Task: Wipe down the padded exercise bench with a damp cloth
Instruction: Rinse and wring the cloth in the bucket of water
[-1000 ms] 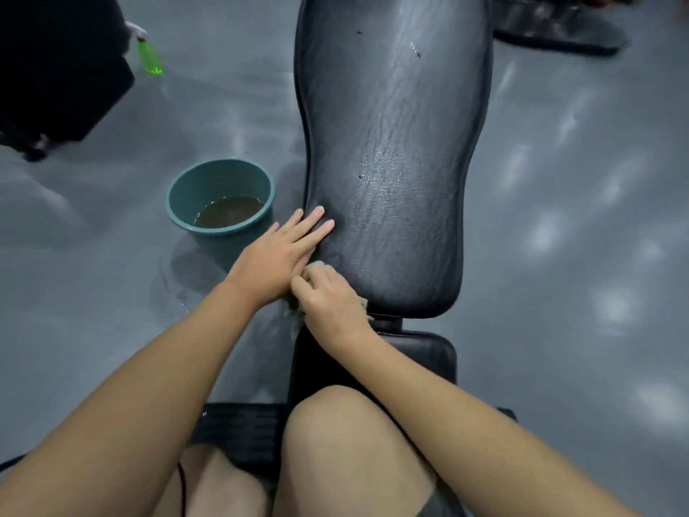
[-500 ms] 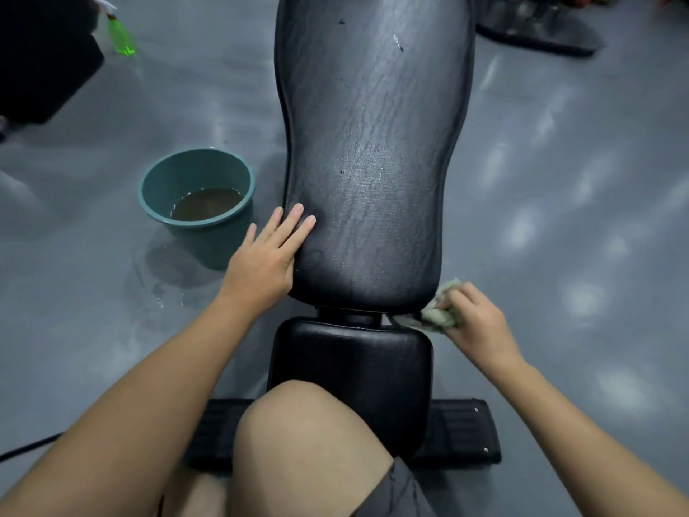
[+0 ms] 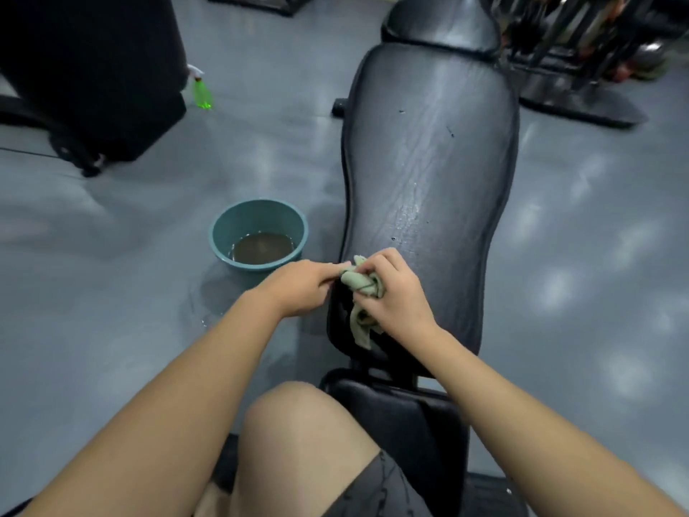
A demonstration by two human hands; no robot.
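Observation:
The black padded bench back [image 3: 432, 181] stretches away from me, its surface cracked and shiny with wet streaks. A crumpled pale green cloth [image 3: 359, 283] sits over the pad's near left edge, a tail of it hanging down. My right hand [image 3: 395, 296] grips the bunched cloth from the right. My left hand [image 3: 304, 287] pinches the cloth's left end with its fingertips. The smaller black seat pad [image 3: 406, 416] lies nearer to me, below the back pad.
A teal bucket [image 3: 223, 233] holding murky brown water stands on the grey floor left of the bench. A green spray bottle [image 3: 202, 92] stands farther back by a black machine [image 3: 93, 69]. A rack base [image 3: 581, 106] lies at the back right. My bare knee [image 3: 298, 434] is in front.
My right hand brought the cloth from the pad's lower right corner to its left edge. My left hand lifted off the pad and took the cloth's end. The view tilted up.

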